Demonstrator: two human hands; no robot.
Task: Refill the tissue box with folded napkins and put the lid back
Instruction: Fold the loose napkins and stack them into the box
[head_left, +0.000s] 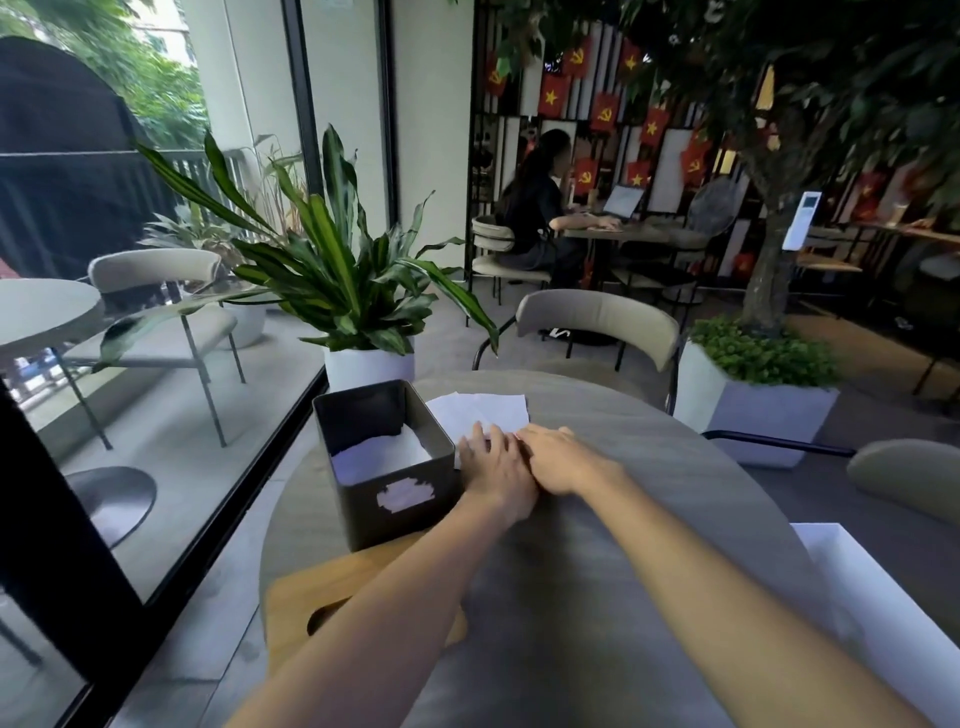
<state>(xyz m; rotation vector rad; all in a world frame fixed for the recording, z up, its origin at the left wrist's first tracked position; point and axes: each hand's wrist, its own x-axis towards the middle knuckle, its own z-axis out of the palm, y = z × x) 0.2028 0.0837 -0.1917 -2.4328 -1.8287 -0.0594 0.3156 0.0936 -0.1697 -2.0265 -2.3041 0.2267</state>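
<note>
1. While pressing the thin white napkin flat, my left grip and right grip lie straight-fingered, holding nothing.
2. Square matte-dark tissue box just left, open-topped; wooden lid nearer me.

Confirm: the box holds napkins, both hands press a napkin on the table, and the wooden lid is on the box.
Wrong: the head view shows the wooden lid lying on the table in front of the open box. The rest stands.

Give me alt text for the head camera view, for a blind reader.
A left hand and right hand press flat on a white napkin on a grey table, beside an open dark tissue box holding napkins. A wooden lid lies nearer the person.
</note>
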